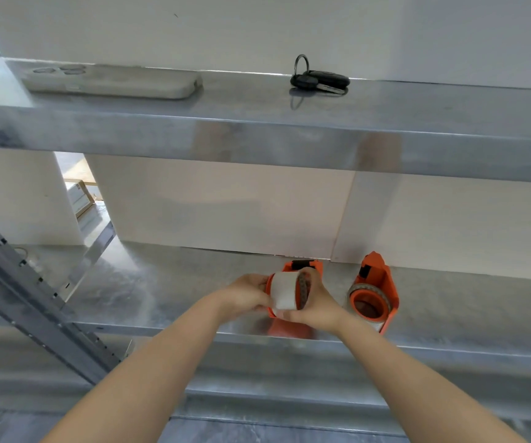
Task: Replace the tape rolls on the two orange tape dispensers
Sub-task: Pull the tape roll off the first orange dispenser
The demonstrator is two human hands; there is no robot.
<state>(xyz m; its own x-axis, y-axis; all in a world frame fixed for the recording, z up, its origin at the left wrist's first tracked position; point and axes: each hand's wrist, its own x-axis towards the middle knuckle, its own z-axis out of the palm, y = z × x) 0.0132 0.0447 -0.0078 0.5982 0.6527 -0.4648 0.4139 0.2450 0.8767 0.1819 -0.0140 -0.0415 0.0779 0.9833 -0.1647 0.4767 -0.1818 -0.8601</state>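
Note:
Two orange tape dispensers stand on the lower metal shelf (168,289). At the left dispenser (317,266) a pale tape roll (285,290) sits between both hands. My left hand (248,294) grips the roll's left side. My right hand (317,303) holds its right side and hides much of that dispenser. The right dispenser (379,282) stands alone, its orange hub (369,302) ringed by only a thin layer of tape.
On the upper metal shelf (257,123) lie a phone in a pale case (114,81) and a black car key on a ring (318,79). A perforated grey upright (27,295) slants at the left. White wall panels back both shelves.

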